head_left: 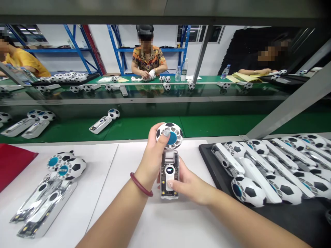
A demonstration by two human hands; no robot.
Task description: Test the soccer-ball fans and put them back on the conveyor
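Both my hands are closed on one handheld fan (170, 175) with a football-patterned head and a clear-fronted handle. Its small round display is lit and reads 100. My left hand (156, 148) grips the ball-shaped head, thumb lying by the blue centre disc. My right hand (190, 182) wraps the handle from the right, its thumb pressed on the white strip below the display. Two more football fans (55, 203) lie side by side on the white table to the left, heads pointing away from me.
On the right, a black tray (207, 162) holds rows of football fans. Beyond the table runs a green conveyor belt (144, 127) carrying a fan (103, 120) and several others. A red sheet (12, 162) lies at left. A slanted metal post (287, 100) stands right. Co-workers (148, 60) sit opposite.
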